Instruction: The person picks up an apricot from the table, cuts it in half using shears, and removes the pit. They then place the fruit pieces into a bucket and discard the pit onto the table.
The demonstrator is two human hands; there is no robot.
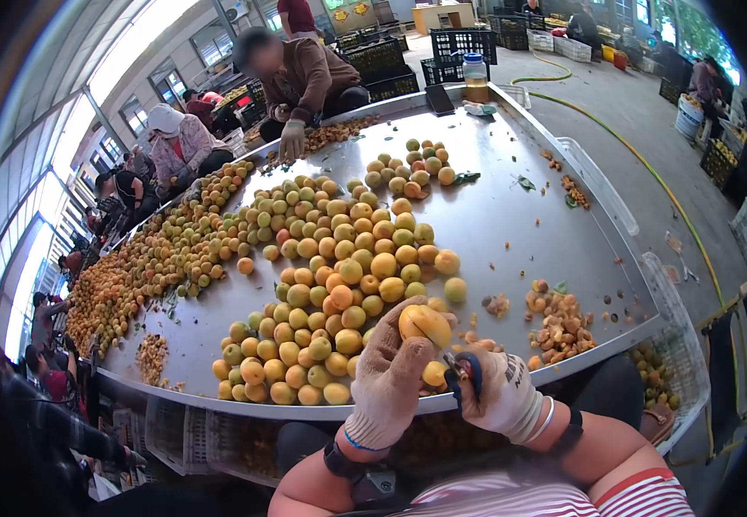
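Note:
My left hand [388, 370], in a knitted work glove, is closed around a yellow-orange apricot [425, 324] with a dark line along its side. Gloved too, my right hand [507, 392] grips a small tool with dark blue handles [466, 379] that looks like shears. Its metal tip points toward the left hand, just below the fruit. Under the tip, between the hands, shows another apricot [434, 374]. A big heap of whole apricots [326, 284] spreads over the metal table [520, 215] beyond and left of my hands. Brown, wet-looking pieces [559, 327] lie in a pile to the right.
Across the table sits a person in a brown top [309, 77] with a gloved hand at the fruit. A lidded jar [475, 76] stands at the far corner. Plastic crates [679, 345] flank the table's right edge. A yellow hose [649, 168] crosses the floor.

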